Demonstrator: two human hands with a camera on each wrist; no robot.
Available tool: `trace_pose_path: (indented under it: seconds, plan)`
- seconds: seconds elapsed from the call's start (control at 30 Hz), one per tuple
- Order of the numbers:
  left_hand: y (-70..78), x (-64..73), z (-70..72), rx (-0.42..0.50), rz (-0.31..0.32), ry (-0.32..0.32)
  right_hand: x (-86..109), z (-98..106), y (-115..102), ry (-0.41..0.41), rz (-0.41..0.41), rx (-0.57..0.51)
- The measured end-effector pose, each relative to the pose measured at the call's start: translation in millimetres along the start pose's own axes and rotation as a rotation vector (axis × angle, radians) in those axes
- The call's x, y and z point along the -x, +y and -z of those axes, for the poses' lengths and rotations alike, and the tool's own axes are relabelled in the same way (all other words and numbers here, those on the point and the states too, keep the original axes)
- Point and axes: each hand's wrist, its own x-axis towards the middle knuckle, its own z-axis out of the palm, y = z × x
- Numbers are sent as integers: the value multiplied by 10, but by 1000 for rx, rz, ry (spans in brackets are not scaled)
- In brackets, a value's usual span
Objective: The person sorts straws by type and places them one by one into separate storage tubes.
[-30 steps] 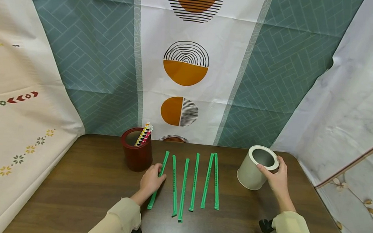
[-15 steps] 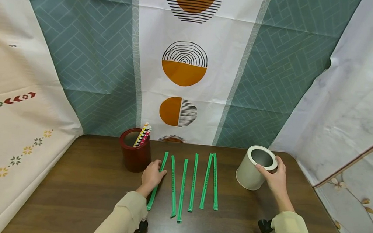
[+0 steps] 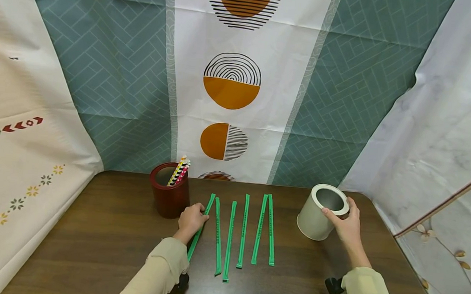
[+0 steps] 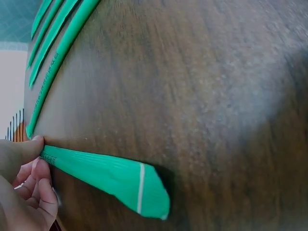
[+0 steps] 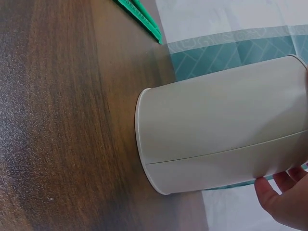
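Observation:
My left hand (image 3: 191,220) pinches the leftmost green wrapped straw (image 4: 106,175) between thumb and fingers near its far part. In the left wrist view the straw's near end, crossed by a pale line, points away from the hand over the table. My right hand (image 3: 348,224) grips the upper right side of a pale grey-white canister (image 3: 316,219), thumb at the front of its rim and fingers round the side. The canister stands upright with its mouth uncovered. Between the hands lie several more green wrapped straws (image 3: 229,242), roughly side by side.
A dark red canister (image 3: 169,202) stands behind my left hand, with patterned sticks (image 3: 179,174) leaning out of it. The brown wooden table (image 3: 281,291) ends at a patterned cloth backdrop (image 3: 135,133). Cloths also hang at both sides.
My left hand has closed its fingertips on the leftmost straw, and the straw's far end has shifted slightly to the right. The right hand and the canister have stayed in place.

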Motion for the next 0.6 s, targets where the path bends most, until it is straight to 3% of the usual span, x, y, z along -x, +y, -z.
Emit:
trace_pose_path:
  seconds: [0.6]
  plan:
    - [72, 1, 92, -40, -22, -67, -2, -3, 7, 2, 5, -2]
